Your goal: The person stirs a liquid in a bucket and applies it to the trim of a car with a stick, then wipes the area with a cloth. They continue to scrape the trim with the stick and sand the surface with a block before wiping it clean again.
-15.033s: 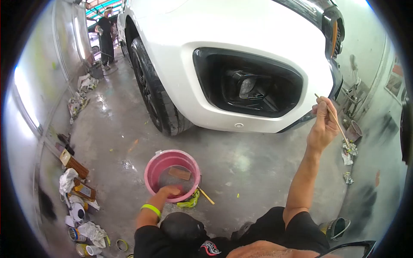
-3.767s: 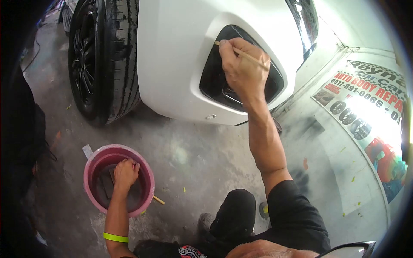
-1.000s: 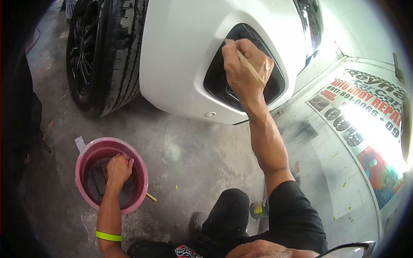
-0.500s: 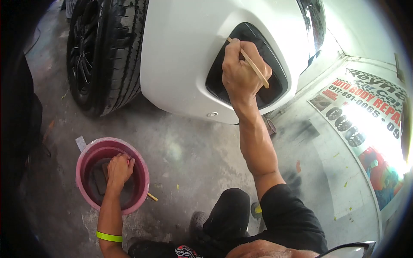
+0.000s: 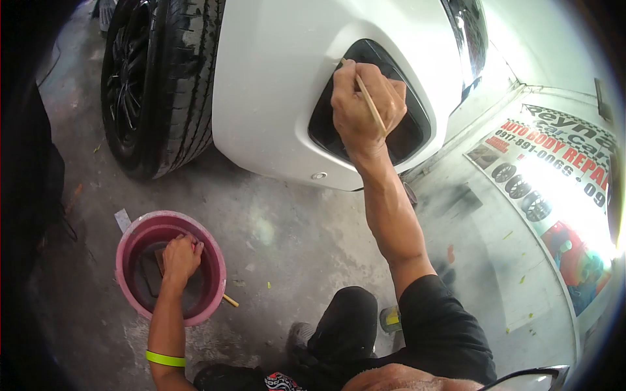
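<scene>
My right hand [image 5: 368, 104] is closed round a thin wooden stick [image 5: 373, 111], one end angling back toward my wrist. It is over the black trim recess [image 5: 414, 133] in the corner of a white car bumper [image 5: 267, 98]; the stick's working tip is largely hidden by my fingers. My left hand [image 5: 180, 260] reaches into a reddish-pink plastic tub [image 5: 218, 260], its fingers curled near the inner wall. Whatever they hold is hidden. A flat brownish piece [image 5: 160, 260] shows in the tub beside this hand.
A black car wheel [image 5: 156, 91] stands left of the bumper. Beside the tub, a pale strip [image 5: 122, 220] and a yellowish stick end [image 5: 231, 300] poke out. A small can [image 5: 390, 319] sits by my knee. A printed banner [image 5: 554, 169] lines the right side.
My right hand has shifted slightly, and the stick now points more steeply down toward my wrist. My left hand stays in the tub. The camera view has moved a little.
</scene>
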Demonstrator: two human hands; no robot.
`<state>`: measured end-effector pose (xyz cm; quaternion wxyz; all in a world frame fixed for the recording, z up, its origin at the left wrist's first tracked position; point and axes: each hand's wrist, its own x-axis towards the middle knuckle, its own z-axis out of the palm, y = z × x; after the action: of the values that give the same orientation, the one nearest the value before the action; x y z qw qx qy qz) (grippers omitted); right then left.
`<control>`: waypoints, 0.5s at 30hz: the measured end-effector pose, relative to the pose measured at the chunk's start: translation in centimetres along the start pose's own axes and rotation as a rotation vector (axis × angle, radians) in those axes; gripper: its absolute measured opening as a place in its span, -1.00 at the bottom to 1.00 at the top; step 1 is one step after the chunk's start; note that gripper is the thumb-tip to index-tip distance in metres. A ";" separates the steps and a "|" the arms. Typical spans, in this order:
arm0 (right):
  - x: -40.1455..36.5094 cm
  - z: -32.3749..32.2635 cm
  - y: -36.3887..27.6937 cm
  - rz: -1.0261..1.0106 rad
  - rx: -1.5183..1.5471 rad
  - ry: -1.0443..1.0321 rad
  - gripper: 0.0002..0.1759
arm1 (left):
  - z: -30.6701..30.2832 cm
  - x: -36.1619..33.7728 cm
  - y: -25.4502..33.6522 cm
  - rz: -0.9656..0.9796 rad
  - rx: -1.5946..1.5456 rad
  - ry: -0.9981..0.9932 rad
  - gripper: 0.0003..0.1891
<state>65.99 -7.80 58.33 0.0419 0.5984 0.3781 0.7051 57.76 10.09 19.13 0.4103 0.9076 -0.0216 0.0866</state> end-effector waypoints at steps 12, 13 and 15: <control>-2.8 -0.4 -0.8 -0.005 -0.023 -0.028 -0.67 | 0.6 0.6 -0.3 0.020 0.108 -0.006 -0.74; -2.5 -0.2 -0.5 0.026 -0.033 -0.003 -0.67 | 0.5 0.5 -0.2 0.032 0.090 -0.010 -0.74; -1.4 0.4 0.4 -0.008 0.000 0.088 -0.68 | 0.6 0.3 -0.4 0.048 0.115 -0.014 -0.74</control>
<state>66.94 -8.61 57.43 0.0283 0.5651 0.3820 0.7307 58.17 9.98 18.49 0.3553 0.9294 -0.0411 0.0912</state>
